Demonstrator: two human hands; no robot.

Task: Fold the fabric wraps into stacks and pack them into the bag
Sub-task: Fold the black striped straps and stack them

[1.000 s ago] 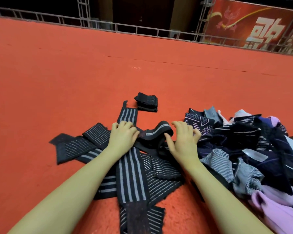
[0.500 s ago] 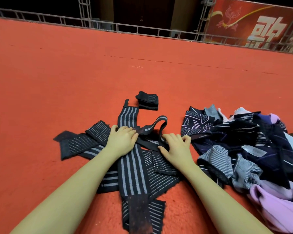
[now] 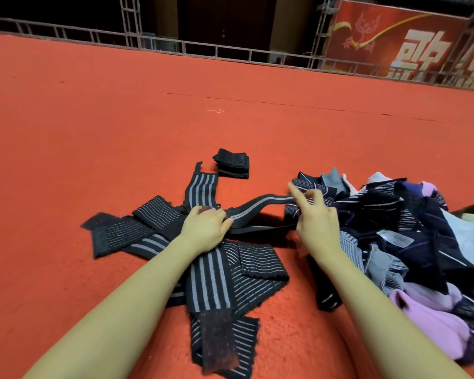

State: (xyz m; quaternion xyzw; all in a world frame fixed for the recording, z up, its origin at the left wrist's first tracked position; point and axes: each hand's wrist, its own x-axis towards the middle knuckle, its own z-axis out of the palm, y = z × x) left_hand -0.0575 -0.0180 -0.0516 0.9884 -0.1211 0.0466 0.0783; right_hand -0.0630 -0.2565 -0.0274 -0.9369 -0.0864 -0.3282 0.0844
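Several black wraps with grey stripes (image 3: 219,272) lie crossed in a heap on the red carpet (image 3: 93,127). My left hand (image 3: 207,228) presses down on one end of a narrow striped wrap (image 3: 260,207). My right hand (image 3: 314,217) pinches the other end and holds it stretched out to the right, with the index finger raised. A small folded stack of wraps (image 3: 232,166) sits just beyond the heap. No bag shows in the view.
A big mound of dark, grey and lilac fabric pieces (image 3: 411,250) fills the right side, touching my right forearm. A metal rail (image 3: 230,51) and a red banner (image 3: 411,39) close off the far edge of the carpet.
My right hand has lifted off the heap and moved right, drawing the looped narrow wrap out into a long band. My left hand stayed pressing on its other end.
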